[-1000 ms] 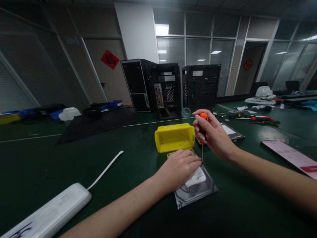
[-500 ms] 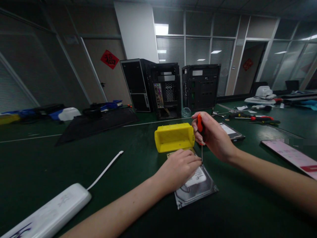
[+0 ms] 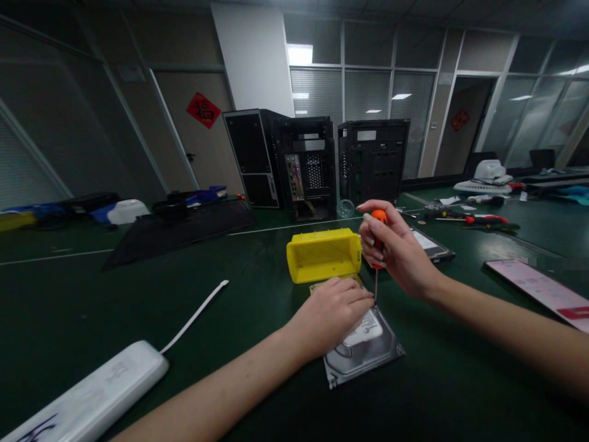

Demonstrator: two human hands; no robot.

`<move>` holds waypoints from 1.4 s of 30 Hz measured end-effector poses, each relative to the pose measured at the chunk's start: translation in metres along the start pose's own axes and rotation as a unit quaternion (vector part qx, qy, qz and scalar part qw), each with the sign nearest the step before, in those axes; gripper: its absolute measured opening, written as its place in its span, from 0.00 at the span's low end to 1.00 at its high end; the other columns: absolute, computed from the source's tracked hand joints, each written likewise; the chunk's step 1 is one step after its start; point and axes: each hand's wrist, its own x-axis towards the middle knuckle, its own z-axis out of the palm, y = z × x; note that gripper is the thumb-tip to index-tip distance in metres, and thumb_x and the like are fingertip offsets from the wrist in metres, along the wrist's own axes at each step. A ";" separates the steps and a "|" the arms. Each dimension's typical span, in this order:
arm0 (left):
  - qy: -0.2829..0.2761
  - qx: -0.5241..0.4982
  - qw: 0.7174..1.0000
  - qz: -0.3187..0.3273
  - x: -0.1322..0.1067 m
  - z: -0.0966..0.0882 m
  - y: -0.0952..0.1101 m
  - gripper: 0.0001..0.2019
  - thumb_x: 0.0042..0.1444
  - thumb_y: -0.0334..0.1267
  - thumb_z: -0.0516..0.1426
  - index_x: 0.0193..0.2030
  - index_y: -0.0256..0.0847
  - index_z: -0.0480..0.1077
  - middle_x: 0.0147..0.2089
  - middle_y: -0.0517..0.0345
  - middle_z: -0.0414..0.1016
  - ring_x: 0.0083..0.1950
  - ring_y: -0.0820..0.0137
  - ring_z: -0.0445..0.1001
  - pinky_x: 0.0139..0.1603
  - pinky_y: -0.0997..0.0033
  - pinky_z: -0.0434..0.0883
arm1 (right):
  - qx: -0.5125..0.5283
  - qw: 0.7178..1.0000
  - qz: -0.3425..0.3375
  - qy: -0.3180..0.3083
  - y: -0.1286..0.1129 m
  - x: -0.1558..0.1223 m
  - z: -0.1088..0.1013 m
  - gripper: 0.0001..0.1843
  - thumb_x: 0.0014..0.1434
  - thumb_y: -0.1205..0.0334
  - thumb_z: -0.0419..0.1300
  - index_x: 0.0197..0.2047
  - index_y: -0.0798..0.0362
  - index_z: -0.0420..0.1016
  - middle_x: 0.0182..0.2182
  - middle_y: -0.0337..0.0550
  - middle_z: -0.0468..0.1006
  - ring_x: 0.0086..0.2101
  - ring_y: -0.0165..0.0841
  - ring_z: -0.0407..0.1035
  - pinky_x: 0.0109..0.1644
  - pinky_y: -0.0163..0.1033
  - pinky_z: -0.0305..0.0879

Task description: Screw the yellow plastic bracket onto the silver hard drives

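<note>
A silver hard drive (image 3: 368, 353) lies flat on the green table in front of me. My left hand (image 3: 334, 313) rests on its far end with fingers curled, pressing it down. My right hand (image 3: 396, 248) is closed around an orange-handled screwdriver (image 3: 377, 236), held upright. Its thin shaft comes down to the drive's far right corner, just beside my left fingertips. A yellow plastic bin (image 3: 324, 255) lies on its side right behind the drive.
Two open black computer cases (image 3: 304, 166) (image 3: 372, 159) stand at the back. A white power strip (image 3: 92, 399) with its cable lies at the near left. A black panel (image 3: 179, 230) lies at the left, a pink-screened tablet (image 3: 543, 291) at the right, and hand tools (image 3: 483, 221) farther back.
My right fingers have turned the screwdriver handle in place, so its orange top shows differently. The drive and my left hand have stayed put.
</note>
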 end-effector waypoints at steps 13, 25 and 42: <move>0.000 0.008 1.000 0.005 0.000 -0.001 0.000 0.13 0.59 0.30 0.50 0.51 0.38 0.66 0.47 0.54 0.72 0.47 0.66 0.67 0.45 0.65 0.65 | 0.030 0.999 -0.014 -0.002 -0.001 0.000 0.000 0.09 0.62 0.59 0.44 0.37 0.51 0.63 0.26 0.36 0.61 0.20 0.23 0.54 0.22 0.32 0.50; -0.002 0.008 1.000 0.001 0.000 0.000 0.000 0.12 0.60 0.31 0.50 0.50 0.38 0.67 0.47 0.54 0.72 0.47 0.66 0.67 0.45 0.65 0.65 | 0.018 1.000 -0.002 0.001 -0.004 -0.001 0.003 0.05 0.58 0.64 0.54 0.37 0.49 0.59 0.23 0.32 0.62 0.19 0.21 0.53 0.21 0.29 0.48; 0.014 0.005 1.000 0.004 0.001 -0.001 0.001 0.12 0.59 0.30 0.51 0.49 0.38 0.67 0.46 0.54 0.73 0.46 0.67 0.67 0.44 0.66 0.65 | 0.013 1.000 0.002 0.017 -0.004 -0.001 0.003 0.08 0.58 0.56 0.51 0.34 0.51 0.63 0.27 0.36 0.63 0.21 0.23 0.56 0.21 0.30 0.50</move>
